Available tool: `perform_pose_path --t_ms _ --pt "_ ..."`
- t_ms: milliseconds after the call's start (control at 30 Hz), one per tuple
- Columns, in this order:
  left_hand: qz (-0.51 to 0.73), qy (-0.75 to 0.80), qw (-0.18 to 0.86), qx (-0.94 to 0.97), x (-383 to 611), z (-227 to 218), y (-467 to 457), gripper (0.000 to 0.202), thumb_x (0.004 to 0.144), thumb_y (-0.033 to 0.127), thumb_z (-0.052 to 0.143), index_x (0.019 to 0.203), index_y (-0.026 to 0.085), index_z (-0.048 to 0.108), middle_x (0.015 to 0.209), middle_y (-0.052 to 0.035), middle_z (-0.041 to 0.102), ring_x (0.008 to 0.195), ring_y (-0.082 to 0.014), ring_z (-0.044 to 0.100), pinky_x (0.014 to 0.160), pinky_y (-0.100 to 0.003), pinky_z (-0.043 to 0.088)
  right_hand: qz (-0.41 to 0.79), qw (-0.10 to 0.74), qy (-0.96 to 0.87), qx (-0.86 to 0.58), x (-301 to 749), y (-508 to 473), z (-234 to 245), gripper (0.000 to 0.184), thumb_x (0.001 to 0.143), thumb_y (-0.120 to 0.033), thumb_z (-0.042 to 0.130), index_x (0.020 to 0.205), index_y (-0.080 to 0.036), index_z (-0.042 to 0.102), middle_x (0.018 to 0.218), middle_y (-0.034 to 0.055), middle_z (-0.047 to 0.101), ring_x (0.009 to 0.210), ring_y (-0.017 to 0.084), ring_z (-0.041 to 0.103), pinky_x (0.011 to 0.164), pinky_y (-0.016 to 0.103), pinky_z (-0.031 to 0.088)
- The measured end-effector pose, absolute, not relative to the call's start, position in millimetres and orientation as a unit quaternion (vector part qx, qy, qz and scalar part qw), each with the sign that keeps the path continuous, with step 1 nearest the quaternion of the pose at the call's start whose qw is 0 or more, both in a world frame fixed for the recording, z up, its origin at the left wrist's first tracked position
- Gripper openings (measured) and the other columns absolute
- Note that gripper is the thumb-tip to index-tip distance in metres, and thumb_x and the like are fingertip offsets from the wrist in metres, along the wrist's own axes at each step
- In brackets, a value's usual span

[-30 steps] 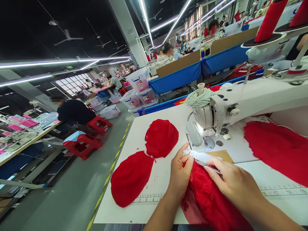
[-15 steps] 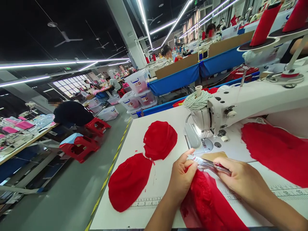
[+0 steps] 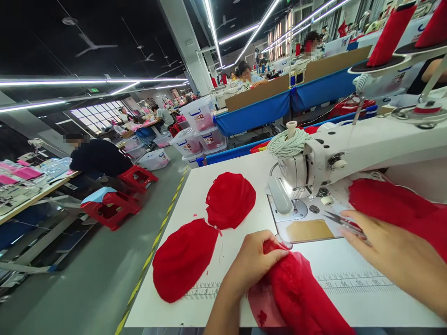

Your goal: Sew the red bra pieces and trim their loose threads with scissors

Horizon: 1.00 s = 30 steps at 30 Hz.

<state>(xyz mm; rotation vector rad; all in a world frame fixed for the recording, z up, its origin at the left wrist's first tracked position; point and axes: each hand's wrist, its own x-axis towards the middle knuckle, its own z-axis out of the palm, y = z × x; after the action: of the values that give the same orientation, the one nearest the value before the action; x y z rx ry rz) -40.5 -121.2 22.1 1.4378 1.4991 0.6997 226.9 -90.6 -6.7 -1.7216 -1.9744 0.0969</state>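
Note:
My left hand (image 3: 256,260) pinches the upper end of a red fabric piece (image 3: 296,284), which trails over the table's front edge; a sheer pinkish-red layer shows along its side. In my right hand (image 3: 375,237) is a pair of metal thread snips (image 3: 344,221), blades pointing left, held apart from the fabric and near the sewing machine's bed. Two rounded red fabric pieces, one upper (image 3: 230,200) and one lower (image 3: 185,260), lie on the white table to the left. Beyond my hands stands the white sewing machine (image 3: 370,149), a tan patch (image 3: 309,230) on its plate.
More red fabric (image 3: 391,204) lies under the machine arm at right. Red thread cones (image 3: 393,35) stand above it. A printed ruler (image 3: 356,281) runs along the table front. Across the aisle sit a person in dark clothes (image 3: 99,156) and red stools (image 3: 111,207).
The snips have moved right, away from my left hand. The white label at my left fingertips no longer shows, and that hand has lowered slightly with the red fabric.

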Motion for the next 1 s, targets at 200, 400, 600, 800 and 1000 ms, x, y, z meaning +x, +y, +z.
perform_pose_path --t_ms 200,400,600,800,1000 --pt "0.368 0.521 0.651 0.411 -39.1 24.1 -121.7 0.03 0.072 0.043 0.074 0.074 0.017 0.058 0.054 0.0058 0.051 0.048 -0.0081 0.042 0.049 -0.021 0.029 -0.104 0.21 -0.798 -0.556 215.1 -96.8 -33.6 0.039 0.092 -0.034 0.031 0.098 -0.021 0.067 0.09 0.0149 0.07 0.07 0.032 0.067 0.043 0.039 0.044" --pt "0.4 0.439 0.729 0.339 -29.0 20.3 -123.0 0.04 0.067 0.035 0.083 0.095 0.014 0.066 0.074 -0.0032 0.069 0.062 -0.0122 0.063 0.065 -0.022 0.047 0.064 0.34 -0.777 -0.527 188.3 -119.5 -9.8 0.035 0.098 -0.044 0.035 0.095 -0.025 0.064 0.098 0.0087 0.073 0.086 0.027 0.071 0.068 0.038 0.055" --pt "0.409 0.418 0.743 0.325 -20.6 14.0 -124.5 0.039 0.068 0.033 0.084 0.095 0.015 0.062 0.084 -0.0064 0.073 0.07 -0.0155 0.069 0.066 -0.023 0.05 0.274 0.282 -0.71 -0.585 157.1 -129.6 -7.9 0.027 0.09 -0.05 0.045 0.092 -0.029 0.061 0.069 -0.0008 0.073 0.061 0.024 0.071 0.049 0.031 0.05" --pt "0.425 0.453 0.688 0.375 -20.0 9.9 -122.1 0.037 0.072 0.041 0.081 0.088 0.014 0.062 0.07 -0.0041 0.071 0.06 -0.0132 0.064 0.062 -0.022 0.047 0.357 0.353 -0.685 -0.528 158.5 -115.8 -11.3 0.025 0.094 -0.038 0.041 0.103 -0.029 0.062 0.112 0.003 0.072 0.096 0.023 0.071 0.078 0.034 0.055" --pt "0.436 0.466 0.68 0.36 -19.0 10.8 -121.5 0.039 0.069 0.046 0.082 0.085 0.014 0.064 0.06 -0.0023 0.068 0.054 -0.0128 0.06 0.055 -0.021 0.041 0.342 0.37 -0.702 -0.504 161.1 -111.1 -12.7 0.027 0.097 -0.035 0.039 0.103 -0.028 0.064 0.116 0.0056 0.069 0.099 0.024 0.068 0.086 0.04 0.054"
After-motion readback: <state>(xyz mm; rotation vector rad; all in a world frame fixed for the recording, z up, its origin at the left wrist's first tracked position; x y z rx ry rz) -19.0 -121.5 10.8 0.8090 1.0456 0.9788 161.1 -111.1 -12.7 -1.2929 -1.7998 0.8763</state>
